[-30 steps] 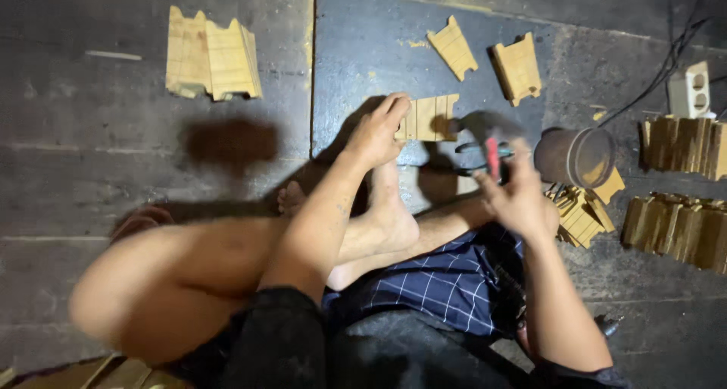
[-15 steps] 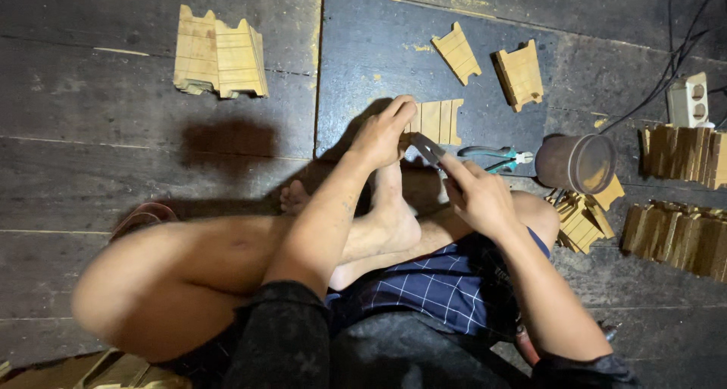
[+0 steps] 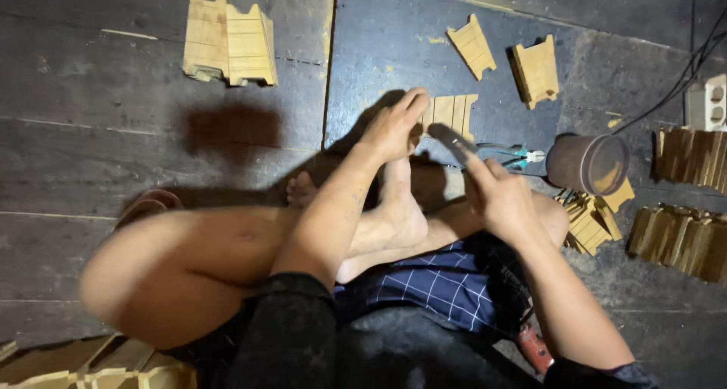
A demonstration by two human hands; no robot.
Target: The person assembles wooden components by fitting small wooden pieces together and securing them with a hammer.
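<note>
Person sitting on the floor, working a slatted wooden piece on a dark board.

The left hand is pressing its fingers together flat on the slatted wooden piece, lying near the dark board's near edge. The right hand is hovering just beside it, index finger extended, others curled, holding nothing visible. Pliers and a plastic cup are lying near the board's right corner.

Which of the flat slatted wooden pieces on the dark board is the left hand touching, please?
The left hand rests on the slatted piece nearest the person; the two other pieces lie untouched farther up.
</note>
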